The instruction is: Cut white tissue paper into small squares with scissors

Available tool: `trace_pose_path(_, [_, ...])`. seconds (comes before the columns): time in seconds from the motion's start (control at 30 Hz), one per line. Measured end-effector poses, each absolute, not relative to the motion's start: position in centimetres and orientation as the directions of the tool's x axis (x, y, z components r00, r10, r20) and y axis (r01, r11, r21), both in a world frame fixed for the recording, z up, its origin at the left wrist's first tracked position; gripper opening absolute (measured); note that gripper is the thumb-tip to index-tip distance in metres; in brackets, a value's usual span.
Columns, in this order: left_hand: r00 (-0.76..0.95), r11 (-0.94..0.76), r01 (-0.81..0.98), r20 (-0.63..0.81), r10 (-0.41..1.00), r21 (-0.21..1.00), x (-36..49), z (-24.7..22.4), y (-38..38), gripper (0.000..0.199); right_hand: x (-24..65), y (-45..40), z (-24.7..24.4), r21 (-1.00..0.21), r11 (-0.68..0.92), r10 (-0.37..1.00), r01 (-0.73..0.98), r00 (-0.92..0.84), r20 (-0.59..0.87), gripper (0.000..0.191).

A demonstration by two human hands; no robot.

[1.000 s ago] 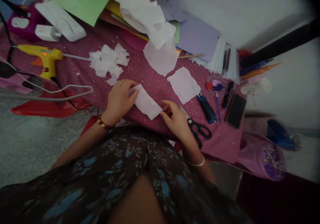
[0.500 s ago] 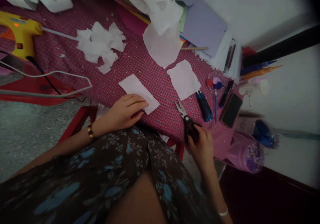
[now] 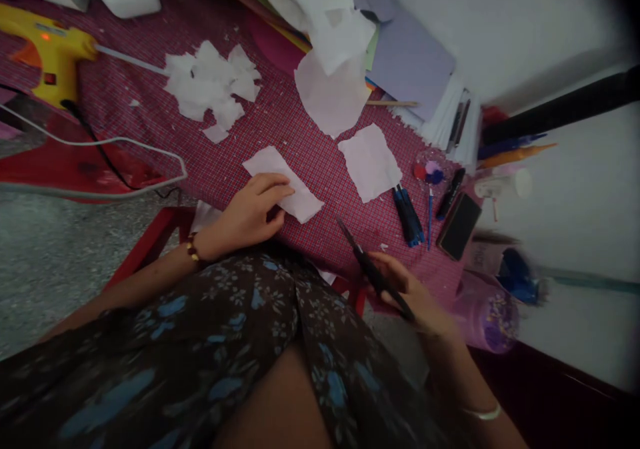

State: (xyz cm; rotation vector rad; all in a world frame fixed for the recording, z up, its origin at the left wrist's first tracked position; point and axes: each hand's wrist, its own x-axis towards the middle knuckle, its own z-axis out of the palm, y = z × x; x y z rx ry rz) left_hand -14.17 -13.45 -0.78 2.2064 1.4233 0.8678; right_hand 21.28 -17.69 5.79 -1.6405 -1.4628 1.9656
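Fingers (image 3: 393, 262) of the right hand (image 3: 420, 297) wrap the black-handled scissors (image 3: 371, 270), tips pointing toward the pale paper strip (image 3: 306, 203), while the left hand (image 3: 245, 221), fingers loosely parted, rests across its near side, apparently to steady it on the checked worktop (image 3: 277, 112).

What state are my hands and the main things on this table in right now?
Left hand: resting on the folded paper
Folded paper: lying on the table, partly covered
Right hand: gripping the scissors
Scissors: held edge-on, blades apparently together
Glue gun: on its side, light glowing
Square paper: lying unfolded
Phone: screen dark
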Motion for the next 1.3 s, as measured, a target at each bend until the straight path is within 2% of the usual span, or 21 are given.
trace_pose_path(0.1, [0.268,-0.382,0.654,0.272,0.924,0.653,-14.3,-0.6,-13.6,0.027,21.2,-18.0,5.7,-0.777,-0.505,0.634,0.377,-0.448,-0.630,0.080])
trace_pose_path(0.23, [0.261,-0.360,0.632,0.249,0.933,0.686,-14.4,-0.3,-13.7,0.016,21.1,-17.6,6.1,-0.755,-0.504,0.560,0.420,-0.507,-0.656,0.073])
trace_pose_path(0.4, [0.254,-0.356,0.661,0.249,0.935,0.661,-14.3,-0.7,-13.7,0.010,19.7,-16.0,6.8,-0.765,-0.456,0.527,0.455,-0.554,-0.644,0.065])
trace_pose_path(0.67, [0.324,-0.398,0.633,0.239,0.915,0.664,-14.3,-0.8,-13.4,0.012,17.0,-14.1,7.8,-0.741,-0.441,0.479,0.506,-0.566,-0.671,0.065])
trace_pose_path(0.87, [0.321,-0.425,0.667,0.279,0.905,0.612,-13.8,-0.9,-13.4,0.026,15.6,-13.6,8.5,-0.725,-0.403,0.467,0.559,-0.556,-0.688,0.066])
trace_pose_path(1.03, [0.310,-0.444,0.696,0.322,0.895,0.564,-13.7,-1.0,-13.4,0.023,15.0,-13.6,8.3,-0.705,-0.438,0.453,0.558,-0.541,-0.709,0.073])
trace_pose_path(1.3, [0.304,-0.448,0.673,0.332,0.893,0.588,-13.8,-1.1,-13.4,0.022,14.9,-13.8,7.6,-0.713,-0.448,0.482,0.539,-0.526,-0.701,0.067])
